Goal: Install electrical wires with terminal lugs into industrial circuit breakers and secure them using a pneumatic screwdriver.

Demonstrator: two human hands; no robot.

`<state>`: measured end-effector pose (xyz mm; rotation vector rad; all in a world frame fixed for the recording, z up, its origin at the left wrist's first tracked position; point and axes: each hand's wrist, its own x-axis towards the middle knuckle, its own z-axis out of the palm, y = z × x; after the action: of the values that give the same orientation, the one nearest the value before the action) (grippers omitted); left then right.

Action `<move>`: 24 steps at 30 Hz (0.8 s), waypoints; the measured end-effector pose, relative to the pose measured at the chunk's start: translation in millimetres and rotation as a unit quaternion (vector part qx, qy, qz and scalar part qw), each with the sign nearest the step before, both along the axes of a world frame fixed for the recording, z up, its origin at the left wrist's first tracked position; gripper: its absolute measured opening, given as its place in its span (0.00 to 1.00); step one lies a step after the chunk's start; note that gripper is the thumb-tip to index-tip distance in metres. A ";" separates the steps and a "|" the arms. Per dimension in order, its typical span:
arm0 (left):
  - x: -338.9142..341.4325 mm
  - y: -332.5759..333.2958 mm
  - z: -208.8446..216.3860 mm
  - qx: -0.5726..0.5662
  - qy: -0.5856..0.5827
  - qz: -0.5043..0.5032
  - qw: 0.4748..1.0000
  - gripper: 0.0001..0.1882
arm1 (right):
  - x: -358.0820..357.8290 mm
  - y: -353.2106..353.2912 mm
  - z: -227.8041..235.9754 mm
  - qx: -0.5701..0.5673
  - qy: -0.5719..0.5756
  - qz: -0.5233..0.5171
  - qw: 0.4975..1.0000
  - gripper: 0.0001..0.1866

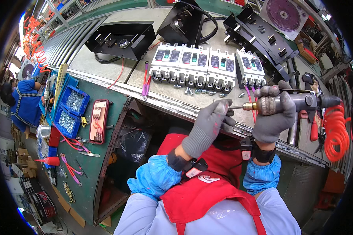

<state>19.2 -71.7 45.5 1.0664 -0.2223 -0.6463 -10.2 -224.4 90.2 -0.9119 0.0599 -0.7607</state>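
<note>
My right hand (273,121), in a grey glove, is wrapped round a black air screwdriver (304,102) with a brass-coloured collar. Its thin bit (236,107) points left toward my left hand (204,131), also gloved in grey. The left fingers are pinched together at the bit's tip; whatever they hold is hidden. Just beyond both hands, white circuit breakers (194,62) with green switches stand in a row on the bench. Loose screws (189,91) lie along their near side. Pink-sleeved red wires (252,97) run from the rightmost breaker, close to the screwdriver.
Black metal housings (123,41) stand behind the breakers. An orange coiled hose (336,133) hangs at right. On the green side table (88,184) are blue bins (66,121) of hardware, a phone (99,121) and wires. A person in blue (26,102) is at far left.
</note>
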 end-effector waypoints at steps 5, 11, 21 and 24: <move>20.4 -0.5 14.2 -0.097 0.026 -0.107 0.989 0.41 | 7.7 -32.6 -10.2 0.169 -0.038 -0.017 0.985 0.14; 17.0 -10.2 13.9 -0.070 0.089 -0.090 0.989 0.45 | 2.5 -56.7 -26.8 0.271 -0.060 -0.001 0.961 0.12; 170.2 134.7 -42.4 0.568 -0.324 0.330 0.681 0.15 | 0.5 -62.4 -18.3 0.216 -0.025 -0.052 0.975 0.13; 201.8 140.4 -53.9 0.669 -0.304 0.257 0.628 0.18 | 2.0 -59.0 -17.3 0.211 -0.032 -0.032 0.977 0.14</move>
<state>221.0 68.7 -8.4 2.6853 0.0551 0.2749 -8.2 -283.4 72.9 -0.4830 0.1869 -0.7981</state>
